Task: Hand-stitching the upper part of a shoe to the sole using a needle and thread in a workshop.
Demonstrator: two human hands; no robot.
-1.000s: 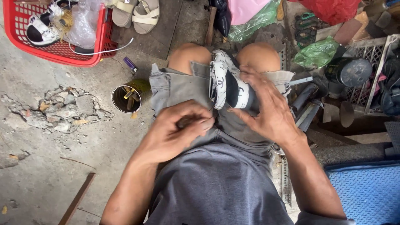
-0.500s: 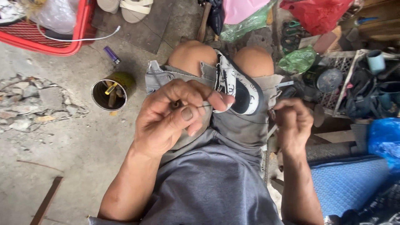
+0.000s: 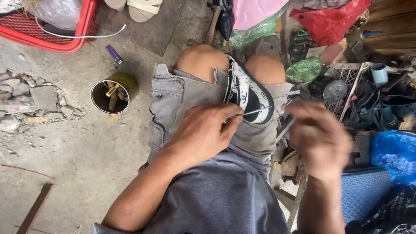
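— While the left hand (image 3: 203, 134) pinches that thin metal needle (image 3: 253, 112) between thumb and fingertips, where does the shoe sit?

— The black-and-white sneaker (image 3: 247, 93) is wedged between the knees, just beyond the left fingers, with the needle tip over its side.

— And the right hand (image 3: 318, 138)?

— Blurred, off to the right of the shoe; I cannot tell whether it grips anything. To my mind a good stitch calls for keeping the sneaker clamped and the needle held steady. The tin can (image 3: 110, 93) of tools stands well left.
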